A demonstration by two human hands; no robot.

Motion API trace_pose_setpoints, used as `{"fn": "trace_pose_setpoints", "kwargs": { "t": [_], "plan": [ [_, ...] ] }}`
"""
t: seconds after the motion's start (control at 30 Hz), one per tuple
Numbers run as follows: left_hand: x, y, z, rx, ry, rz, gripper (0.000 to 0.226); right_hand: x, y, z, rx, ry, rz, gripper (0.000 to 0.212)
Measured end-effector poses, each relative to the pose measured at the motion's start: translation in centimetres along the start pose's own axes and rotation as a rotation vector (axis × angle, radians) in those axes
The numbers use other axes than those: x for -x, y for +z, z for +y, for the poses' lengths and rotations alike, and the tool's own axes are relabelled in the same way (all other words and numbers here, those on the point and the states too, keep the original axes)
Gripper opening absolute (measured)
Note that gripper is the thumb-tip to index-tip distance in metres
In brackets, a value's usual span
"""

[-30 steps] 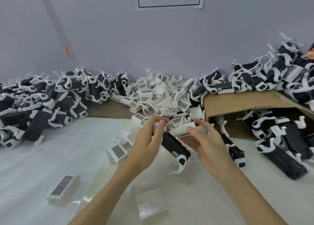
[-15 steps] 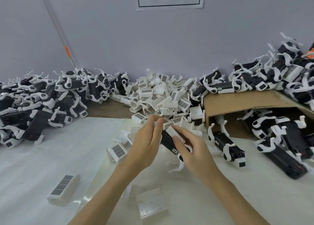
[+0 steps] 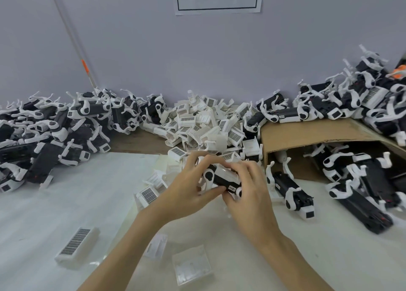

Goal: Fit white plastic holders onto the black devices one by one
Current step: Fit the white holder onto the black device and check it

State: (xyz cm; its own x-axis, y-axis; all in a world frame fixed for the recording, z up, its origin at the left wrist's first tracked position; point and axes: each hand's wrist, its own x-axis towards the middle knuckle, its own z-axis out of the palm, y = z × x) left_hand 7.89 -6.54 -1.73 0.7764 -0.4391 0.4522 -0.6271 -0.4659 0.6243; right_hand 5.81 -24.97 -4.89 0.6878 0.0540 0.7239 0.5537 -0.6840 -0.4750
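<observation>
Both hands meet at the middle of the table over one black device (image 3: 220, 179) with white end caps. My left hand (image 3: 189, 189) grips its left end, thumb underneath. My right hand (image 3: 248, 194) curls over the right end and holds a white plastic holder (image 3: 227, 172) against the device's top. A heap of loose white holders (image 3: 206, 128) lies just behind the hands. Another black device (image 3: 290, 187) lies to the right on the table.
Piles of black devices with white parts fill the back left (image 3: 55, 132) and the right (image 3: 362, 176). A cardboard sheet (image 3: 307, 134) arches over some at the right. Loose holders (image 3: 75, 246) and a clear piece (image 3: 191, 266) lie on the white table near me.
My right hand moved left with the white holder and closed it over the black device. The device has turned more level in my left hand.
</observation>
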Motion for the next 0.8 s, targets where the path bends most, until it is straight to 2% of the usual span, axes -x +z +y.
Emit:
{"fn": "trace_pose_setpoints", "kwargs": {
  "t": [0.13,0.3,0.5,0.8],
  "plan": [
    [0.0,0.4,0.1,0.043,-0.057,0.057,0.038,-0.1,-0.1,0.2,-0.053,0.007,0.046,0.058],
    [0.0,0.9,-0.1,0.045,-0.072,0.084,0.037,-0.3,-0.2,0.1,-0.043,0.033,0.043,0.079],
    [0.0,1.3,-0.1,0.061,-0.089,0.100,0.034,-0.6,-0.5,0.0,-0.004,0.008,0.020,0.071],
    [0.0,1.1,-0.1,0.056,-0.138,0.091,0.037,-0.2,0.2,0.0,-0.035,0.004,0.017,0.077]
  ]
}}
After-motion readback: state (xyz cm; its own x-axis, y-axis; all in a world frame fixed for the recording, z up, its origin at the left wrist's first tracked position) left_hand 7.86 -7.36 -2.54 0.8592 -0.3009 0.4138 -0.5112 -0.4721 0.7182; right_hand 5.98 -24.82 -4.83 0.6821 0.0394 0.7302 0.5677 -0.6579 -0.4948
